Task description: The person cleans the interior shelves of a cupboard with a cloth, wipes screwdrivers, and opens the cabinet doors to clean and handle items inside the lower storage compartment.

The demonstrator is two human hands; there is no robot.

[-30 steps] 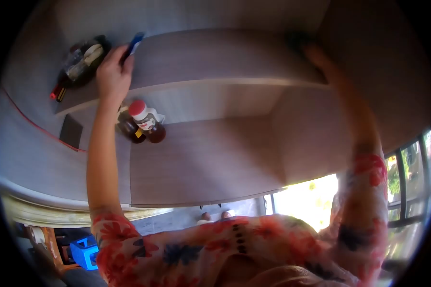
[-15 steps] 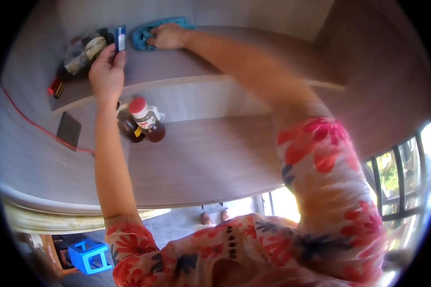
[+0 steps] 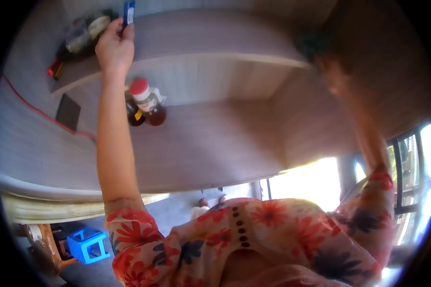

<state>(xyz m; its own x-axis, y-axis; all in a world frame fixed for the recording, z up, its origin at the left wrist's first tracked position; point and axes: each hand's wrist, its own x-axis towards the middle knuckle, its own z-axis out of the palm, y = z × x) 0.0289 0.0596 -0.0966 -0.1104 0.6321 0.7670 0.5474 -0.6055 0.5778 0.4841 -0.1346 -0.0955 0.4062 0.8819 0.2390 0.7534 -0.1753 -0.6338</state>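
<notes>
My left hand grips a small blue object with a white label, held upright between thumb and fingers above the upper shelf. It looks like a slim box or tube; its exact kind is unclear. At the shelf's right end, my right hand is blurred by motion and in shadow. A teal cloth lies at its fingertips against the shelf and moves with the hand.
A cluster of items with a clear plastic wrap sits at the shelf's left end. Below stands a red-capped jar beside a dark bottle. A red cord runs along the left wall. A blue stool stands on the floor.
My right hand has swept the cloth from the shelf's left-middle to its right end. The left hand still holds the blue object; the view has shifted slightly.
</notes>
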